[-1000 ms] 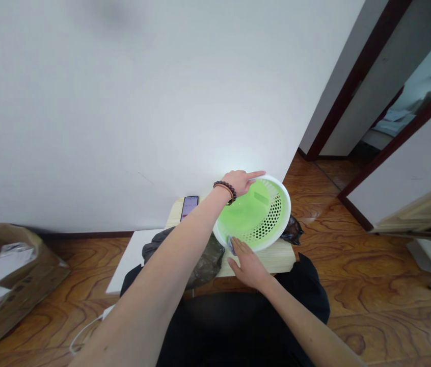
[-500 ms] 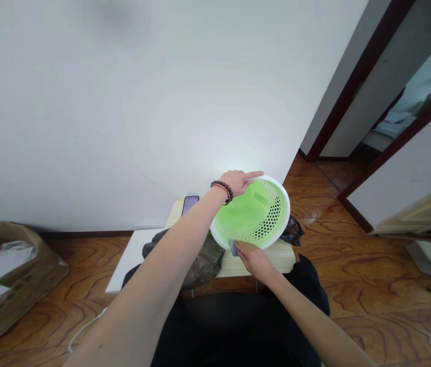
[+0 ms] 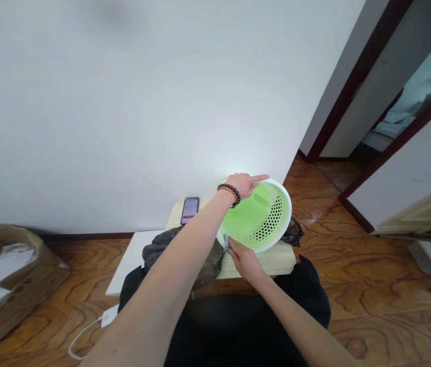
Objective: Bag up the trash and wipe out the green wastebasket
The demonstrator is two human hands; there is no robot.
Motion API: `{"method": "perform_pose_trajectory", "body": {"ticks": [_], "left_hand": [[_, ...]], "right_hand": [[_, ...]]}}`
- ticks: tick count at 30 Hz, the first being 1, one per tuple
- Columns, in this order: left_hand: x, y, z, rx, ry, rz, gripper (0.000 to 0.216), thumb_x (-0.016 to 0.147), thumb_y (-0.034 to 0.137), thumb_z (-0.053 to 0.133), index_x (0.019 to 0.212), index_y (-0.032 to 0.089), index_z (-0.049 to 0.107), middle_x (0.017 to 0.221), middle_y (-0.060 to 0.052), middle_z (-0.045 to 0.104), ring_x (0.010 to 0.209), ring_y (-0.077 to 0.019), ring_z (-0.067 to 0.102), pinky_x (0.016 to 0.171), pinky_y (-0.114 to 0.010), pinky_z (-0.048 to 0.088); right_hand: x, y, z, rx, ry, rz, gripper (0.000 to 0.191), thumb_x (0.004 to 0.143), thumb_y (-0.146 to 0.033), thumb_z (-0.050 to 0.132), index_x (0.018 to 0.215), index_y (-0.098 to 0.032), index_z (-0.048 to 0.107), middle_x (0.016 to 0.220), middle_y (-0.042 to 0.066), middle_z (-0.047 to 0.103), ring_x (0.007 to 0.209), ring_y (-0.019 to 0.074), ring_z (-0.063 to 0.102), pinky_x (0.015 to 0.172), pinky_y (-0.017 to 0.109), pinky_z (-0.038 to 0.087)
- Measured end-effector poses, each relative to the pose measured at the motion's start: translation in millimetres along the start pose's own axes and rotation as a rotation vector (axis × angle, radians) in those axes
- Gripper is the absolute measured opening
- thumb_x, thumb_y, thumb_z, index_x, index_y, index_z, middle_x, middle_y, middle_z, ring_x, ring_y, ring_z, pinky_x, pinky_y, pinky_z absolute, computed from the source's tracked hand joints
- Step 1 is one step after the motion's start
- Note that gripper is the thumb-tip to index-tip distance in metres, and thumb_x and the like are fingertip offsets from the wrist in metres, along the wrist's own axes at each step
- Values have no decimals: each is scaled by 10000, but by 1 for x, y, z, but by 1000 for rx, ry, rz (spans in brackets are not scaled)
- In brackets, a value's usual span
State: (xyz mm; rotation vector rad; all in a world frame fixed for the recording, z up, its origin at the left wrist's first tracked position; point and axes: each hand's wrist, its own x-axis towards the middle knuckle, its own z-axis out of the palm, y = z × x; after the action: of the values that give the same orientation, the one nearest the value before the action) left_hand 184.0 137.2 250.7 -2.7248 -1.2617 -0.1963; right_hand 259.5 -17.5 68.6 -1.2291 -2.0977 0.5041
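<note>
A person's right hand pinches a small greyish cloth at the near-left rim of a green-and-white perforated basket, fingers together on the fabric. From that pinch the basket spreads ahead and to the right, its hollow side facing up; being round, it offers no long axis. Almost straight across from the cloth, the left hand rests on the far rim, index finger stretched along the edge; whether its other fingers curl beneath cannot be told. Both hands touch the basket, the right nearer the body and alone at the cloth, with most of the bowl lying right of the line between them. A wooden stool sits beneath. Left of the right hand lies a dark plastic bag, partly behind the left forearm; a phone lies left of the left hand.
</note>
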Motion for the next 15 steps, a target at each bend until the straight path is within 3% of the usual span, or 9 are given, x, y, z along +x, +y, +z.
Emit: {"method": "perform_pose_trajectory", "body": {"ticks": [4,11,15], "left_hand": [[-2,-2,-1,-16,-2,8,461,911,436,222,1371,454,209,933,-36,637,771,-186,584,675,-303,405],[0,-1,1,-41,17,39,458,911,442,225,1368,455,217,952,-26,636,803,-182,577,702,-306,406],[1,0,3,-24,8,18,462,910,442,218,1372,450,208,936,-33,629,799,-189,585,672,-298,405]], "right_hand": [[-5,7,-5,-28,-26,-17,420,906,-199,364,1320,-177,430,1289,80,515,1172,182,484,998,356,396],[-42,73,-47,-304,-166,-117,404,871,-121,379,1254,-148,506,1265,117,530,1193,215,462,1012,440,365],[-37,65,-35,-278,-143,-97,399,872,-130,379,1249,-139,509,1261,123,533,1181,219,475,997,436,381]]}}
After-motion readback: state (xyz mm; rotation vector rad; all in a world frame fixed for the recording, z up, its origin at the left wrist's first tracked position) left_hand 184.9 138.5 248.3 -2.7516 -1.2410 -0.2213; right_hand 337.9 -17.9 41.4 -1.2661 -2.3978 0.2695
